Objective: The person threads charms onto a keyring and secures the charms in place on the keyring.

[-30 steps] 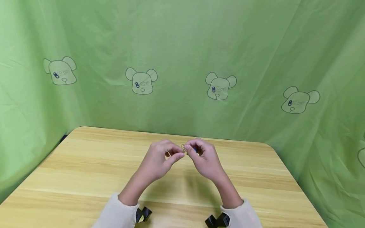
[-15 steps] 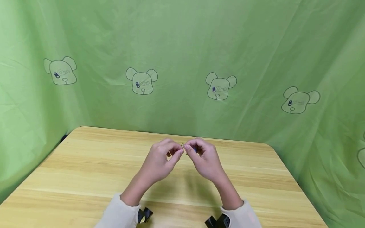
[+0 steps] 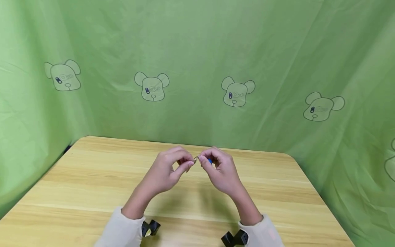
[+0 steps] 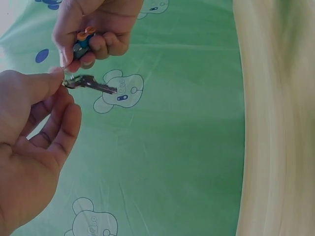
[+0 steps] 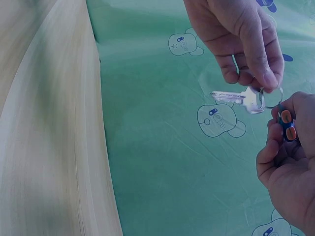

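Over the table, my left hand (image 3: 163,171) pinches a thin metal key ring (image 5: 282,94) between thumb and forefinger. From that ring a silver key (image 5: 234,97) sticks out sideways, its bow right below the left fingertips in the right wrist view. Facing it, my right hand (image 3: 223,171) pinches the other side of the ring and keeps a small blue-and-orange keychain charm (image 5: 289,126) within its curled fingers. The left wrist view shows the charm (image 4: 82,44) partly covered by those fingers, with the key (image 4: 93,84) beneath it.
Both forearms extend over a light wooden table (image 3: 102,192). Behind and beside it hangs a green curtain (image 3: 191,41) printed with bear heads. Black wrist cameras sit at the left cuff (image 3: 118,226) and right cuff (image 3: 262,231).
My left hand has drawn a little to the left, widening the gap between the hands, with the ring stretching across it. The right hand stays nearly in place.
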`<action>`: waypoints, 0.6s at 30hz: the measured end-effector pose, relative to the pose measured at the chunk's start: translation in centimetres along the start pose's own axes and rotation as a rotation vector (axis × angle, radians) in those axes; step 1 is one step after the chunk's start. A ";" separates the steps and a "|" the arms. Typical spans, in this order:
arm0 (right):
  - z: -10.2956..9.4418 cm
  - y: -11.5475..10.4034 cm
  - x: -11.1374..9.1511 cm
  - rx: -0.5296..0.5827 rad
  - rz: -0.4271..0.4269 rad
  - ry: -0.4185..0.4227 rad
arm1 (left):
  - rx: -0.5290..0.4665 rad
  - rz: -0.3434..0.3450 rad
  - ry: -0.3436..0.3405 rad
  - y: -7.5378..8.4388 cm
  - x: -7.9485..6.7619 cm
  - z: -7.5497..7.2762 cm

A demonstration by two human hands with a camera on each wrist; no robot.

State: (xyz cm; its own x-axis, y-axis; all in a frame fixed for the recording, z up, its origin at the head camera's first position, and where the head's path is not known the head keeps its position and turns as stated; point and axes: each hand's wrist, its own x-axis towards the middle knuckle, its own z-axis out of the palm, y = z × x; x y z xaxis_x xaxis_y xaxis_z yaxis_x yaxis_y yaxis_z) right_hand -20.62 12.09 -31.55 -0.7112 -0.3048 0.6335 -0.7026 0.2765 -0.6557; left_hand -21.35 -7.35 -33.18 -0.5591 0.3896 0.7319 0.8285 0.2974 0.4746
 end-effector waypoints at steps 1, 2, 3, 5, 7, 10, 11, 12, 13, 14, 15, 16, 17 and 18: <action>0.0 0.4 0.0 0.001 -0.005 0.000 | -0.011 -0.006 0.003 0.0 0.0 -0.1; 0.1 0.8 -0.1 0.001 -0.010 0.000 | -0.025 -0.015 0.010 0.1 0.1 -0.2; 0.2 1.3 -0.1 -0.001 -0.017 -0.001 | -0.039 -0.028 0.019 0.3 0.1 -0.4; 0.3 2.1 -0.2 -0.004 -0.029 -0.004 | -0.092 -0.067 0.040 0.7 0.2 -0.6; 0.4 2.6 -0.3 -0.008 -0.043 -0.004 | -0.171 -0.115 0.056 1.3 0.3 -0.8; 0.5 2.8 -0.4 -0.024 -0.072 0.017 | -0.263 -0.189 0.080 1.7 0.4 -0.8; 0.4 2.8 -0.4 -0.027 -0.081 0.028 | -0.269 -0.205 0.087 1.5 0.4 -0.7; 0.4 2.8 -0.4 -0.037 -0.091 0.041 | -0.261 -0.216 0.091 1.3 0.3 -0.5; 0.4 2.8 -0.4 -0.047 -0.100 0.053 | -0.235 -0.220 0.096 1.0 0.2 -0.3; 0.4 2.7 -0.4 -0.057 -0.106 0.065 | -0.203 -0.222 0.101 0.7 0.1 -0.1; 0.4 2.7 -0.4 -0.063 -0.110 0.073 | -0.171 -0.218 0.109 0.4 0.1 0.0; 0.4 2.6 -0.4 -0.071 -0.113 0.082 | -0.138 -0.210 0.117 0.2 0.0 0.2; 0.4 2.6 -0.3 -0.079 -0.114 0.088 | -0.109 -0.194 0.126 0.0 0.0 0.4; 0.4 2.5 -0.3 -0.087 -0.115 0.093 | -0.083 -0.176 0.138 0.0 0.0 0.5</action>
State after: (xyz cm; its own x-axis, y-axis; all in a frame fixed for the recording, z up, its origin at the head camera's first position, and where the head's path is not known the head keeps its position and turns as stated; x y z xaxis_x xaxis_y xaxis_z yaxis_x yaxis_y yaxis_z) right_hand -22.16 12.55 -33.57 -0.6225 -0.2543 0.7402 -0.7760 0.3235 -0.5415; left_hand -21.39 -6.94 -33.40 -0.6900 0.2132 0.6917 0.7217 0.2752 0.6351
